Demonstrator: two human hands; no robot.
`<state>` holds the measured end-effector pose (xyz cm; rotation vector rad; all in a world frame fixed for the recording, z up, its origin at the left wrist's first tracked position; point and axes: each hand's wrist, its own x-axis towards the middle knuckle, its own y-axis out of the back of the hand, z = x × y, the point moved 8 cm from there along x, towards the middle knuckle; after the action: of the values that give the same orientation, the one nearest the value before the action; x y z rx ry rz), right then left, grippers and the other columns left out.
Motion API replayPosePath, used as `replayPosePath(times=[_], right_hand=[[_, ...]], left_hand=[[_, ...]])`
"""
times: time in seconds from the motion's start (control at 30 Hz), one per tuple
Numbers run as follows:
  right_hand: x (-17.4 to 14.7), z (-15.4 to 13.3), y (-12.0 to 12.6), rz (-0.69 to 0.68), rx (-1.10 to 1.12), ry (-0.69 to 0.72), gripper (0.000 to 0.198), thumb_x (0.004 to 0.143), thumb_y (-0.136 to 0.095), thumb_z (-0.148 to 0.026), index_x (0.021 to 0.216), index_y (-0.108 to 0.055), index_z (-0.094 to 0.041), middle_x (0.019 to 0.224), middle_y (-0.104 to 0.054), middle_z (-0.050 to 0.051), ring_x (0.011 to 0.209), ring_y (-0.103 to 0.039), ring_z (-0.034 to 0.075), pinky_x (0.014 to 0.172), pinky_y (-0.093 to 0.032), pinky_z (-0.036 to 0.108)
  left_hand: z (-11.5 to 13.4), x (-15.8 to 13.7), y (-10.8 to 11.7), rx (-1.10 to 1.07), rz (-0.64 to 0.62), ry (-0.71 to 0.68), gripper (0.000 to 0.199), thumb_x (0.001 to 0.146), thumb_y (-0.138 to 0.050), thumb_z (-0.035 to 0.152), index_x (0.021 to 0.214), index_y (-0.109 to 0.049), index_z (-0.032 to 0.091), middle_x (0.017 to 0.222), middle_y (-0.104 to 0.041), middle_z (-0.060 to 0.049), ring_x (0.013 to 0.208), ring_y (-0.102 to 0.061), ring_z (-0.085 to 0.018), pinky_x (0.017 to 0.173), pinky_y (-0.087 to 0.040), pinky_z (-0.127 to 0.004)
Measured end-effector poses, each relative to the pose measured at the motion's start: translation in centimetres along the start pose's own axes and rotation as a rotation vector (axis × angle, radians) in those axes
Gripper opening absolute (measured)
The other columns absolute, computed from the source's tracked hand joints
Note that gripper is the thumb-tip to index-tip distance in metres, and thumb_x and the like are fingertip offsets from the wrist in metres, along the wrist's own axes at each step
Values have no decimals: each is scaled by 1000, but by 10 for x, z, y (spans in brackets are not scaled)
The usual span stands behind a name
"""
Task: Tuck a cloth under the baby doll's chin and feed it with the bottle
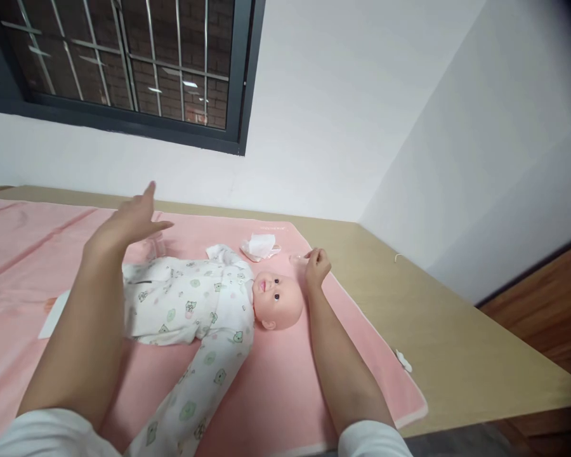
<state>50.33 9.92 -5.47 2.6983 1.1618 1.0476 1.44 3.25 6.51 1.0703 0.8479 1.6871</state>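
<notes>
The left forearm (83, 317) crosses above the doll (185, 298), which lies face up on the pink cloth (276, 387); lowering it could drag the clothes. Rightward, an inward swing of the right forearm (340, 352) might knock the head. The left hand (132, 221) is raised, fingers spread wide; the right hand (317, 266) looks curled beside a small clear item (295, 258), but whether gripping, I cannot tell.

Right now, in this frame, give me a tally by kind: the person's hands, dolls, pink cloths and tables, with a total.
Hands: 2, the left hand and the right hand
Doll: 1
Pink cloth: 1
Table: 1
Total: 5
</notes>
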Motion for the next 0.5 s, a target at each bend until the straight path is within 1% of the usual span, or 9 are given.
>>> replayPosePath(times=[0.07,0.1,0.13,0.2,0.27,0.3,0.37,0.43,0.5], right_hand=[[-8,-11,-11,-111,-16,50,46,96,-29,-50,62,-44,-23,62,-59,3,63,-54,16,67,-41,27],[-13,-17,-18,-175,-27,87,48,97,-29,-51,60,-42,-23,59,-57,2,61,-52,16,66,-40,27],[-18,-23,-26,-236,-42,131,48,97,-30,-50,59,-41,-23,59,-56,2,61,-52,16,65,-39,27],[-29,-32,-43,-352,-82,204,47,97,-31,-48,59,-40,-23,59,-56,2,63,-52,16,65,-37,26],[-39,-39,-59,-479,-104,248,44,97,-34,-45,60,-41,-22,61,-58,2,65,-53,16,64,-35,25],[-44,-41,-68,-550,-102,260,43,97,-35,-44,61,-43,-22,62,-60,2,65,-54,16,64,-35,25],[-54,-42,-81,-674,-98,265,43,97,-37,-45,64,-49,-21,65,-62,2,66,-55,15,62,-33,24],[-60,-42,-91,-759,-112,270,42,97,-39,-45,66,-54,-21,66,-64,3,65,-55,16,60,-32,25],[-64,-41,-97,-799,-147,278,40,97,-41,-41,66,-58,-20,68,-65,4,65,-55,17,59,-31,26]], left_hand=[[54,-15,-5,-37,-28,-206,88,93,-59,40,163,-9,19,162,-33,-16,143,-41,-34,116,-34,-42],[80,-23,-14,-55,-70,-278,79,95,-55,44,162,-18,23,158,-41,-11,140,-45,-31,115,-35,-39],[106,-29,-24,-73,-118,-340,69,96,-51,44,158,-30,23,151,-50,-9,135,-51,-29,112,-38,-36],[156,-41,-57,-133,-305,-494,51,97,-43,42,144,-52,24,138,-62,-7,124,-60,-27,104,-44,-33],[194,-47,-89,-198,-486,-597,45,96,-41,43,129,-64,20,136,-64,-9,123,-59,-28,104,-43,-35],[206,-47,-106,-235,-586,-598,47,96,-42,47,123,-66,18,133,-65,-11,121,-60,-30,105,-42,-36],[222,-43,-133,-262,-720,-594,56,94,-40,58,112,-69,13,123,-69,-15,110,-65,-29,99,-46,-35],[229,-39,-157,-271,-835,-585,68,93,-34,68,106,-70,11,112,-72,-17,98,-68,-27,91,-51,-34],[230,-37,-176,-263,-938,-576,77,90,-30,75,100,-71,11,104,-74,-16,90,-68,-25,86,-53,-33]])
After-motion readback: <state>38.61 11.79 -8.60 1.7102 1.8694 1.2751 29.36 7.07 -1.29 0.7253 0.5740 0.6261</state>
